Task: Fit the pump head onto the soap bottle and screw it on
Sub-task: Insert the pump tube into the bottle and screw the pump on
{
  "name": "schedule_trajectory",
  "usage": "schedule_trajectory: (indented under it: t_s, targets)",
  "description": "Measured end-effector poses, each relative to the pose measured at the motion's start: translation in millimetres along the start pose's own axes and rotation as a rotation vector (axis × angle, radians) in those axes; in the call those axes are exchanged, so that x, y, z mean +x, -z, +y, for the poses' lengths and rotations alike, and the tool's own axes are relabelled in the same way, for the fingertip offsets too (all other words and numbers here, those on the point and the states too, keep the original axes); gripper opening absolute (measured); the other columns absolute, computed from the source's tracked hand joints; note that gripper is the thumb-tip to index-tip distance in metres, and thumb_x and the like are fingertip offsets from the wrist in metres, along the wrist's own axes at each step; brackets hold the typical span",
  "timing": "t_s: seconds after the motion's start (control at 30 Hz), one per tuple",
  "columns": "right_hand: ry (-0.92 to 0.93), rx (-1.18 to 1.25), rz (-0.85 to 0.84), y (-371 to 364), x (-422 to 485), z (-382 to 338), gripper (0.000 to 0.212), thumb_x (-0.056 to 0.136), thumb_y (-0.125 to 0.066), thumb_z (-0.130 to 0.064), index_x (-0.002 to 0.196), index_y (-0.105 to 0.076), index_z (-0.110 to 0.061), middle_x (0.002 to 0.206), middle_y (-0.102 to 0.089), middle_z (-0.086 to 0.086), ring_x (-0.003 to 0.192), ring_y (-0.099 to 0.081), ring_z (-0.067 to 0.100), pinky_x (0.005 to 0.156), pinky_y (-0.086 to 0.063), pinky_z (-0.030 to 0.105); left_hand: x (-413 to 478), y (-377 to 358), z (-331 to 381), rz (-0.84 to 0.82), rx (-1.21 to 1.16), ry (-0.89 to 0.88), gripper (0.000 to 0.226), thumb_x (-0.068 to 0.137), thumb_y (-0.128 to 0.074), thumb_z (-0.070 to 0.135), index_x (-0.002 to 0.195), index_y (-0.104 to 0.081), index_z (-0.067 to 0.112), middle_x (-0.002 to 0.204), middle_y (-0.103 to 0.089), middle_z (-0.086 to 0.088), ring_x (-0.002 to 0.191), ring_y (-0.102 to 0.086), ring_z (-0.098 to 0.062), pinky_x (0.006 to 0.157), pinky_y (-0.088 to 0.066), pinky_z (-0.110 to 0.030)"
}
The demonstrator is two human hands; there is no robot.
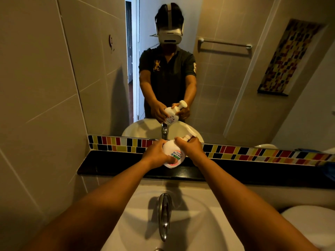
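A white soap bottle point(173, 153) with a green and pink label is held tilted above the black ledge, its top leaning toward the mirror and to the right. My left hand point(155, 155) wraps around the bottle's body from the left. The white pump head point(188, 137) sits at the bottle's neck, and my right hand point(190, 146) is closed around its collar, hiding the joint. Only the nozzle end pokes out past my fingers. The mirror shows the same grip from the front.
A black stone ledge point(112, 169) runs below the mirror point(226, 87) and its coloured tile strip point(253, 153). Below it is the white basin point(199, 223) with a chrome tap point(164, 214). A white toilet lid point(311, 225) shows at the lower right, a tiled wall at the left.
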State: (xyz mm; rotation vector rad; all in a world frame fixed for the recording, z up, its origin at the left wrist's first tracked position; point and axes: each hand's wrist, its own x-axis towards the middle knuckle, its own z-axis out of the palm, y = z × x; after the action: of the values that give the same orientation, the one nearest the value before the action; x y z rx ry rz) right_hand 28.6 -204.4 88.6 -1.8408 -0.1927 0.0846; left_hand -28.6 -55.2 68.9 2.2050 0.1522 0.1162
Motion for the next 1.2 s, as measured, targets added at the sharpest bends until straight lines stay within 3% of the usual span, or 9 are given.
schedule_trajectory:
  t_s: [0.17, 0.23, 0.33, 0.47, 0.57, 0.7, 1.0, 1.2]
  targets:
    - [0.000, 0.022, 0.027, 1.7, -0.7, -1.9, 0.019, 0.076, -0.074, -0.031, 0.084, -0.057, -0.032, 0.092, -0.072, 0.007, 0.084, -0.070, 0.022, 0.080, -0.060, 0.045, 0.0, -6.0, 1.2, 0.016, 0.054, 0.006, 0.084, 0.050, -0.085, 0.050, 0.122, -0.051, 0.027, 0.119, -0.063, 0.000, 0.101, -0.064, -0.023, 0.083, -0.059, -0.044]
    - [-0.040, 0.041, 0.017, 3.8, -2.2, -0.7, 0.017, 0.080, -0.074, -0.032, 0.086, -0.058, -0.029, 0.095, -0.072, 0.010, 0.082, -0.069, 0.023, 0.073, -0.059, 0.040, 0.3, -3.4, 1.5, -0.025, 0.029, 0.008, 0.086, 0.048, -0.086, 0.050, 0.123, -0.052, 0.025, 0.120, -0.063, -0.001, 0.102, -0.064, -0.023, 0.083, -0.059, -0.042]
    - [-0.137, -0.009, -0.097, 11.4, -6.6, 3.3, 0.036, 0.083, -0.066, -0.052, 0.095, -0.062, -0.018, 0.082, -0.067, 0.007, 0.069, -0.061, 0.020, 0.057, -0.045, 0.029, -0.6, 2.6, -1.9, -0.104, -0.120, 0.043, 0.070, 0.060, -0.089, 0.030, 0.121, -0.055, 0.019, 0.118, -0.066, -0.005, 0.102, -0.064, -0.022, 0.082, -0.059, -0.036]
    - [-0.261, 0.196, -0.149, 27.6, -2.6, 5.9, 0.064, 0.080, -0.055, -0.070, 0.103, -0.061, -0.011, 0.067, -0.048, 0.004, 0.052, -0.040, 0.013, 0.048, -0.036, 0.024, -4.9, 9.9, -19.5, -0.190, -0.200, 0.144, 0.067, 0.068, -0.085, 0.021, 0.125, -0.051, 0.019, 0.118, -0.064, -0.006, 0.107, -0.064, -0.026, 0.082, -0.060, -0.043]
    - [-0.268, 0.182, -0.160, 38.3, 2.0, 5.1, 0.060, 0.083, -0.057, -0.064, 0.108, -0.063, -0.009, 0.075, -0.057, 0.007, 0.052, -0.043, 0.012, 0.049, -0.039, 0.025, -9.0, 9.7, -28.1, -0.185, -0.226, 0.190, 0.064, 0.070, -0.083, 0.016, 0.123, -0.049, 0.023, 0.113, -0.062, -0.003, 0.105, -0.063, -0.025, 0.076, -0.061, -0.041]
    - [-0.223, 0.029, -0.173, 41.1, 5.7, 3.4, 0.044, 0.083, -0.068, -0.052, 0.097, -0.067, -0.010, 0.091, -0.068, 0.014, 0.057, -0.048, 0.014, 0.052, -0.043, 0.027, -8.0, 7.5, -30.9, -0.168, -0.237, 0.180, 0.066, 0.069, -0.083, 0.011, 0.125, -0.050, 0.021, 0.118, -0.062, -0.007, 0.109, -0.062, -0.027, 0.080, -0.060, -0.042]
    - [-0.174, 0.014, -0.138, 31.9, 18.4, 5.4, 0.046, 0.082, -0.073, -0.043, 0.097, -0.070, 0.001, 0.083, -0.064, 0.016, 0.057, -0.052, 0.016, 0.054, -0.049, 0.029, 4.9, 5.0, -37.3, -0.177, -0.150, 0.114, 0.061, 0.067, -0.086, 0.018, 0.122, -0.059, 0.018, 0.116, -0.067, -0.005, 0.105, -0.064, -0.022, 0.088, -0.057, -0.039]
    - [-0.118, 0.003, -0.202, 29.5, 23.9, 3.9, 0.034, 0.087, -0.068, -0.035, 0.093, -0.071, -0.002, 0.079, -0.062, 0.012, 0.063, -0.053, 0.017, 0.059, -0.051, 0.027, 15.8, 3.1, -46.8, -0.200, -0.130, 0.106, 0.061, 0.065, -0.088, 0.021, 0.119, -0.061, 0.019, 0.114, -0.068, -0.004, 0.104, -0.065, -0.021, 0.086, -0.057, -0.036]
